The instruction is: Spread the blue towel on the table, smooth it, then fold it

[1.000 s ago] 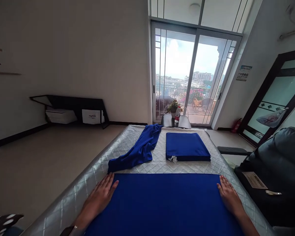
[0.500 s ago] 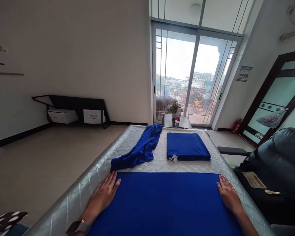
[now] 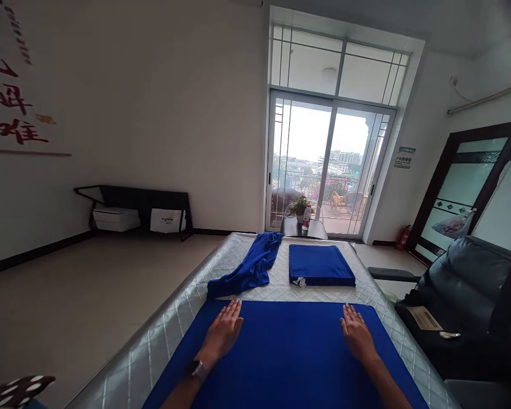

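Note:
A large blue cloth (image 3: 287,355) is spread smooth over the near part of a quilted silvery mattress (image 3: 170,318). My left hand (image 3: 222,332) lies flat on the cloth near its far left side, fingers stretched out, a watch on the wrist. Flat near the far right side rests my right hand (image 3: 356,328), its fingers also extended. Beyond the far edge, a crumpled blue cloth (image 3: 251,267) trails along the left. To its right sits a neat stack of folded blue cloths (image 3: 319,264) with white tags at its near edge.
A black armchair (image 3: 472,289) stands close on the right, a card (image 3: 424,318) on its seat. Past the mattress, a small black table (image 3: 292,229) carries a bottle (image 3: 306,218) and a plant (image 3: 300,205). A black bench (image 3: 142,199) is along the left wall.
Both hands have moved inward from the cloth's side edges, closer to each other, and still lie flat. The camera view has tilted up a little.

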The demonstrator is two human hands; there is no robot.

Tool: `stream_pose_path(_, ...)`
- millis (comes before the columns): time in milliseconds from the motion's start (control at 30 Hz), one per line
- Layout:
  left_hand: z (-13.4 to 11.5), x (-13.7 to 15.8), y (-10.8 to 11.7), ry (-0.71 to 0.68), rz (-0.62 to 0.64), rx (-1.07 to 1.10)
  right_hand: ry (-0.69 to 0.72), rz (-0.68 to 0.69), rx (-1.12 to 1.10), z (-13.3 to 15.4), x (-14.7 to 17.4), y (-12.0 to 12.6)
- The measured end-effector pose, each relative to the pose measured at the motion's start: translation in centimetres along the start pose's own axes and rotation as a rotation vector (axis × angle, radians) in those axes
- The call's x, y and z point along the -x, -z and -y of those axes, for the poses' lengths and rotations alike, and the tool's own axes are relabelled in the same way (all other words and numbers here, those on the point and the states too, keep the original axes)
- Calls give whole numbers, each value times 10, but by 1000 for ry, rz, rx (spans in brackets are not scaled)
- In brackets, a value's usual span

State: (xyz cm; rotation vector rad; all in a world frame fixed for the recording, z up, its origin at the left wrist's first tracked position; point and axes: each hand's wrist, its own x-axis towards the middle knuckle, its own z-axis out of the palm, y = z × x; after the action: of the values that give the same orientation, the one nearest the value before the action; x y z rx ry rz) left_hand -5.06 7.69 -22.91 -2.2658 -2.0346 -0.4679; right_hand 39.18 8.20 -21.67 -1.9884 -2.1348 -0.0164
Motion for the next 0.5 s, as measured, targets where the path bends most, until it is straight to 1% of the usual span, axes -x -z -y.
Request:
stream_pose_path(133,-91,-1,-16,-199,72,42,171,73,-111,86,5,-6)
stream_pose_path(200,-127,0,-26,-257,89,54,229,120,-154,117,7,-12)
stream_pose_path(233,-141,2,-31,-265,97,56,243,138,-162,128,9,-16)
stream_pose_path(267,-150,3,-36,-263,104,58,248,148,-164,135,10,-21)
stream_pose_path(333,-159,6,-42,-254,116,62,247,146,-159,141,12,-28)
stream_pose_path(500,-152,8,-48,-267,121,66,259,110,-149,138,14,-36)
